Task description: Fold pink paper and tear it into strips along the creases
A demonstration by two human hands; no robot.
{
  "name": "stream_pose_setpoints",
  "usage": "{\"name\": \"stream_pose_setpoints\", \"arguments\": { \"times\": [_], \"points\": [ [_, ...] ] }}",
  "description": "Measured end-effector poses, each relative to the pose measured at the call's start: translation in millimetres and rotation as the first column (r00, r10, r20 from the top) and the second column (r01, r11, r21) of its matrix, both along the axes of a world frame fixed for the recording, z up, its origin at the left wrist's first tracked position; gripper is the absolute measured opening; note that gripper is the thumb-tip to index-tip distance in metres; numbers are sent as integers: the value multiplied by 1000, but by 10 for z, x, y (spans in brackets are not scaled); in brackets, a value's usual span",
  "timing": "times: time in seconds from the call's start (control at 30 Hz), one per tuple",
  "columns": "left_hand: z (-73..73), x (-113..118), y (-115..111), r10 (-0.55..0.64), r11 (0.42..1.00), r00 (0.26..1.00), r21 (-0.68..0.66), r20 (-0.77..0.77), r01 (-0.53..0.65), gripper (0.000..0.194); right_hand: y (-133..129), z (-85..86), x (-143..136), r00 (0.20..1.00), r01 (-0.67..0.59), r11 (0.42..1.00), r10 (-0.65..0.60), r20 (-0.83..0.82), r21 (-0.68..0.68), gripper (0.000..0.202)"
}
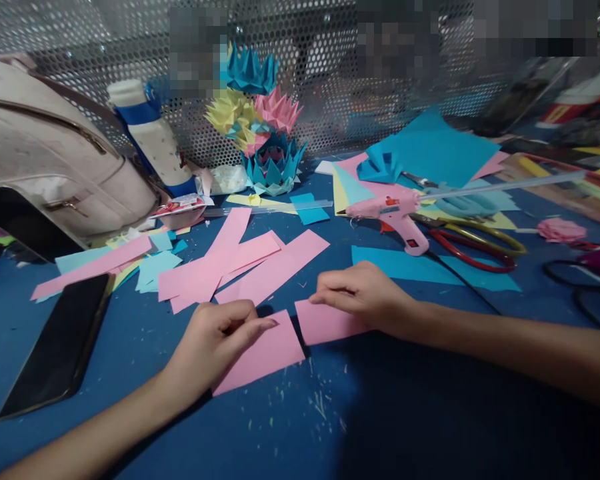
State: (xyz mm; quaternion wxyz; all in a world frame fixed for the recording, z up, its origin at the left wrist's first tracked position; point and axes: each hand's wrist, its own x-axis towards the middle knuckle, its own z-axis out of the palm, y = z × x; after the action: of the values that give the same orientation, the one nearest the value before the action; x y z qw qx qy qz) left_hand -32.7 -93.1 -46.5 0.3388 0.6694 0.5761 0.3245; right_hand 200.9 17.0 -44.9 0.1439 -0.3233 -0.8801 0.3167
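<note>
My left hand [220,340] is closed on the upper edge of a pink paper piece [267,357], its thumb lying on top. Just to the right, my right hand [363,297] pinches a second pink paper piece [323,327] between thumb and curled fingers. A narrow gap parts the two pieces, which lie low over the blue table [290,427]. Beyond my hands is a loose pile of pink paper strips [250,260], some crossing each other. Both hands hide part of the paper they hold.
A pink glue gun [397,213] with a long glue stick lies right of centre beside red-and-yellow-handled scissors [475,247]. Folded paper flowers [275,163] stand at the back. A phone [60,347], a bag [55,147] and a bottle [153,140] are on the left.
</note>
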Motion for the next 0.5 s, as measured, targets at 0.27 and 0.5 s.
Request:
{"name": "stream_pose_setpoints", "arguments": {
  "times": [0.27,0.5],
  "points": [
    [30,1,76,94,994,966,-72,242,-79,18,33,-7,-9,971,-50,948,120,-208,314,24],
    [113,106,76,92,990,919,-133,383,-44,16,-155,37,-12,888,-309,705,454,-71,638,32]
  ]
}}
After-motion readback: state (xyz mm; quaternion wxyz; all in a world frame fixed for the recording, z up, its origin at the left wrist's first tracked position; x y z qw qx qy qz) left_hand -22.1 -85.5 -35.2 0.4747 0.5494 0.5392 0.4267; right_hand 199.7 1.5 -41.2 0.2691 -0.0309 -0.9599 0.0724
